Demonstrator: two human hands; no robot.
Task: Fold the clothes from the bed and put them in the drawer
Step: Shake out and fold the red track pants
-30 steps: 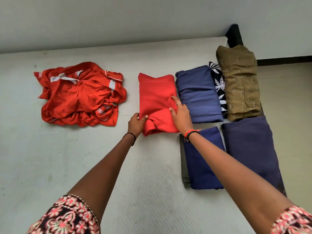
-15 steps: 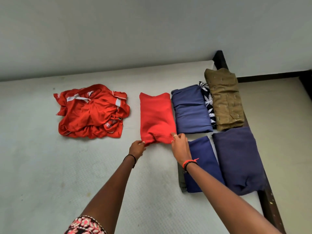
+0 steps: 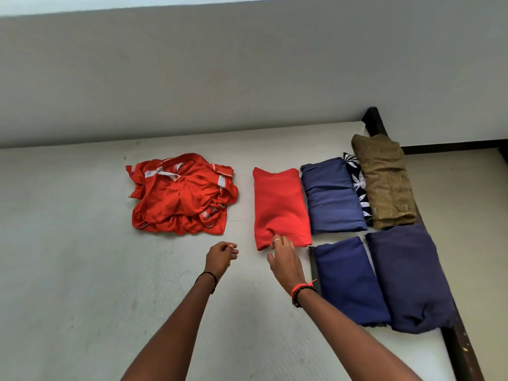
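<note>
A folded red garment (image 3: 280,204) lies flat on the white mattress (image 3: 82,270). To its left sits a crumpled red jersey with white trim (image 3: 181,193). My right hand (image 3: 284,261) reaches forward with relaxed fingers, its fingertips touching the folded red garment's near edge. My left hand (image 3: 221,255) hovers just left of that garment, loosely curled and holding nothing. No drawer is in view.
Right of the red garment lie a folded blue piece (image 3: 332,196), a black-and-white leaf-print piece (image 3: 357,185) and an olive one (image 3: 384,180). Nearer me lie a blue fold (image 3: 349,281) and a dark navy fold (image 3: 409,276). The dark bed frame (image 3: 461,350) borders the right; a wall stands behind.
My left hand has let go of the folded red garment's near corner and drawn back. My right hand slid from its right side to its near edge. The view has pulled back.
</note>
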